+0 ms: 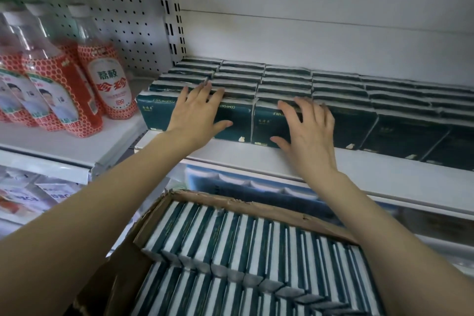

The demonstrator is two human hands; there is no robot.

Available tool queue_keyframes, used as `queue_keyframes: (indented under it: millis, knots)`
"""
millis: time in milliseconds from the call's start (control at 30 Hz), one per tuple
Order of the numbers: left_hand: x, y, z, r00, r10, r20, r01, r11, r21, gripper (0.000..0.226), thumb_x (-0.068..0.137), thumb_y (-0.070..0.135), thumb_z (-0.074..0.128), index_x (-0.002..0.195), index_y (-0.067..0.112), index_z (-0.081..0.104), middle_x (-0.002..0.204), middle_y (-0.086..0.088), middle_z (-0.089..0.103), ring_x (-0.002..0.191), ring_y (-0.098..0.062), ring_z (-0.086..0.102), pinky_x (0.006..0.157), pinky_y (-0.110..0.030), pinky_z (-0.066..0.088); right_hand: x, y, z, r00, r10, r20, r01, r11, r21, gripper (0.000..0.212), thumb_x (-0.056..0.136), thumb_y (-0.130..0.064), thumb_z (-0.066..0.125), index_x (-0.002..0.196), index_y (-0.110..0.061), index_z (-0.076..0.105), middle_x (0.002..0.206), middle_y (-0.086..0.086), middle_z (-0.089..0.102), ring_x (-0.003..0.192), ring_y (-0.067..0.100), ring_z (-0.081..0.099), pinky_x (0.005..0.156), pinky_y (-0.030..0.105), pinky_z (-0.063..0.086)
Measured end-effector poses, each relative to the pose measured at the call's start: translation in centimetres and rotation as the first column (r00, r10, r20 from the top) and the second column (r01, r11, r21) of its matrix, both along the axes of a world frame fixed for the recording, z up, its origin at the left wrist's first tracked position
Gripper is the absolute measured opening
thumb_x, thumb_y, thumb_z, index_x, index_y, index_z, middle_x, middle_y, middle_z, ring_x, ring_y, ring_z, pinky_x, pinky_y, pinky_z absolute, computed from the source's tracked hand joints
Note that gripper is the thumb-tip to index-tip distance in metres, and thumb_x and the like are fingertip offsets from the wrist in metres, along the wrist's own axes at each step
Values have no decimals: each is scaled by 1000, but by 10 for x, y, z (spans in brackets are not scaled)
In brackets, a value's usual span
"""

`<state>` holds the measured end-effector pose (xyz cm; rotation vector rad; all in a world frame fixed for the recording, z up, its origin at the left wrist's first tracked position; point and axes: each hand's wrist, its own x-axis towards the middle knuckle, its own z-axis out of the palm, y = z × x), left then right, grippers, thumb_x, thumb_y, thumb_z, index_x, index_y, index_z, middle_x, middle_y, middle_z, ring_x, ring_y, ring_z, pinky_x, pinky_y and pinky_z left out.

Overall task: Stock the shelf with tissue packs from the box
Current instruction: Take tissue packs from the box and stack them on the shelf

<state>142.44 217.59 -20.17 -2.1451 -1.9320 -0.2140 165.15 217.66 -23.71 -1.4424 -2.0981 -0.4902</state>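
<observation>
Dark green tissue packs stand in several rows on the white shelf, filling it from the left post to the right edge. My left hand lies flat with straight fingers against the front of the leftmost front pack. My right hand presses with spread fingers on the front pack beside it. Below, an open cardboard box holds several rows of the same green and white packs, standing on edge.
Clear bottles with red and white labels stand on the neighbouring shelf to the left, before a pegboard back. A slotted upright post divides the two bays. Lower shelves hold more packaged goods.
</observation>
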Motion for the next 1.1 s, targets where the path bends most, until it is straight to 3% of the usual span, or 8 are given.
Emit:
queue_keyframes:
  millis: [133,233,367,433,533,700,833,1100]
  knots:
    - [-1,-16,6,996,-54,70,47,994,97,75,93,53,49,152,17,21,158,-11,23,148,-26,10,120,-46,-1,2,-25,0,997,21,-72,-17,998,57,64,79,-32,75,135,-15,48,132,16,50,122,31,40,103,49,30]
    - [-2,-39,6,963,-172,206,114,957,269,62,93,39,58,144,10,39,148,-15,39,142,-31,27,119,-46,11,3,-51,-3,978,181,-105,-173,982,78,47,87,-24,68,129,-9,53,123,15,54,112,26,42,92,43,42]
    - [3,-97,-25,842,-279,462,78,910,406,40,94,31,49,126,5,53,125,-13,54,117,-26,48,99,-35,36,6,-89,-27,927,321,-196,-357,916,-186,36,96,-35,46,122,-12,55,117,6,52,106,19,46,87,32,42]
    - [9,-134,-56,809,-255,530,97,947,307,44,94,36,43,126,8,52,127,-10,53,118,-23,47,99,-33,36,10,-105,-45,914,353,-202,-403,853,-332,36,97,-36,45,123,-14,54,115,1,51,106,16,48,86,29,41]
    - [19,-175,-113,861,-180,475,166,984,71,55,93,47,38,134,12,50,141,-9,47,127,-22,42,107,-34,33,15,-118,-80,931,331,-157,-361,754,-549,39,98,-38,47,130,-17,49,119,-2,49,114,16,47,88,27,39]
    - [38,-207,-168,911,11,411,168,902,-397,65,99,51,37,154,27,12,162,3,3,148,-16,7,119,-34,8,14,-121,-118,977,194,-89,-194,636,-747,62,94,-50,51,146,-20,32,149,6,38,136,24,34,109,33,31]
    - [52,-212,-174,952,-10,306,166,856,-490,67,99,54,32,155,27,5,162,2,-5,149,-15,-7,118,-36,-7,15,-114,-120,981,193,-10,-135,645,-752,72,90,-59,52,148,-22,29,153,5,33,138,25,32,111,36,29]
    - [67,-197,-176,948,-4,319,174,844,-507,70,97,58,32,154,31,3,162,2,-8,148,-14,-13,117,-39,-13,25,-109,-118,983,182,-15,-121,591,-798,75,87,-59,55,148,-22,30,153,2,31,138,24,28,112,39,25]
